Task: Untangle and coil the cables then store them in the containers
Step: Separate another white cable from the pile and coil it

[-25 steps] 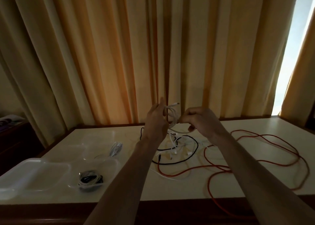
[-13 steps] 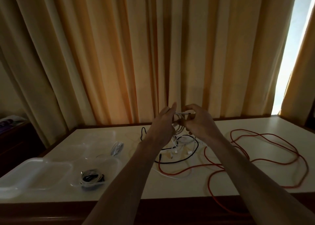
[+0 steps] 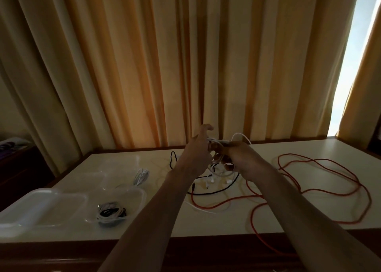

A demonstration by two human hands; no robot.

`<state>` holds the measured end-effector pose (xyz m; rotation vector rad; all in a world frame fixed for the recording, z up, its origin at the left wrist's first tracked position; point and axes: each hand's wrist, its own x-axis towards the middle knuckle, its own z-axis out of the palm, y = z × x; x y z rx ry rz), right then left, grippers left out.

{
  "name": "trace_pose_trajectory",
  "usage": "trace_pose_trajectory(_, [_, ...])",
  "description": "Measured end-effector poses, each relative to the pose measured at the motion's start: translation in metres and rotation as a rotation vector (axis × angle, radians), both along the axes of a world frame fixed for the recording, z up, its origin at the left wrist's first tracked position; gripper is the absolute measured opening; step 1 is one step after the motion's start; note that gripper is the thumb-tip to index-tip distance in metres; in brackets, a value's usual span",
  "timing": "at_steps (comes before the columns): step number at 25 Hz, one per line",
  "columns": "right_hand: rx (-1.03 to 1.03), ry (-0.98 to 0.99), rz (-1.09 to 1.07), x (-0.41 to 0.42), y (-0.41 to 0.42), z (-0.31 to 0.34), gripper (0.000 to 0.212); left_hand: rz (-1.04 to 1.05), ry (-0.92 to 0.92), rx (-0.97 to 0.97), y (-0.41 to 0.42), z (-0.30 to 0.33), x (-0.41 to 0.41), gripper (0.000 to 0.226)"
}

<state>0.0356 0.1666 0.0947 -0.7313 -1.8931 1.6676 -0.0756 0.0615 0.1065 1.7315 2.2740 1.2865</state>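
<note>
Two bare forearms reach up from the bottom edge toward the frame's middle. Since half a second ago both hands have sunk slightly and the white loop now arches up over the right hand, where before it sat hidden between the palms.

At the lower left of the cream surface (image 3: 309, 146) stand the nearest of the clear plastic containers: one (image 3: 44, 207) holds nothing that can be made out, and the one just right of it (image 3: 132, 197) holds a single coiled bundle of black and white cable (image 3: 111, 211). A third container (image 3: 107, 168) sits behind them; a small white coil (image 3: 141, 176) lies at its right edge, and I cannot tell whether it is inside.

In the lower right, one long red cable (image 3: 329, 176) sprawls in wide loops, one strand running off the near edge. Left of it, one black cable (image 3: 214, 191) curls beneath the hands among loose white strands and plugs.

Above that tangle, at centre, the left hand (image 3: 198, 154) holds the white cable (image 3: 240, 136) with its upper fingers lifted and spread. The right hand (image 3: 240, 158) has its grip curled round the same cable, pinching it.

Orange curtains (image 3: 165, 65) hang behind, with one bright gap at the upper right.
</note>
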Motion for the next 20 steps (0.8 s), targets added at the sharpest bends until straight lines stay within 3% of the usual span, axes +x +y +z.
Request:
trace_pose_trajectory(4, [0.241, -0.081, -0.076, -0.002, 0.006, -0.002, 0.015, 0.003, -0.027, 0.006, 0.000, -0.001, 0.001, 0.062])
trace_pose_trajectory(5, [0.216, -0.065, -0.041, -0.002, 0.007, -0.002, 0.018, 0.000, -0.037, 0.027, 0.000, -0.002, -0.001, 0.061])
trace_pose_trajectory(9, [-0.033, 0.043, 0.068, -0.002, 0.007, -0.009, 0.022, -0.015, -0.037, 0.047, 0.002, -0.003, 0.000, 0.061])
trace_pose_trajectory(13, [-0.368, 0.272, 0.179, 0.006, 0.007, -0.010, 0.019, -0.009, -0.054, 0.053, 0.002, -0.006, -0.005, 0.049])
trace_pose_trajectory(20, [-0.694, 0.667, 0.061, 0.007, 0.023, 0.002, 0.014, -0.230, -0.004, -0.168, 0.006, -0.019, -0.013, 0.048])
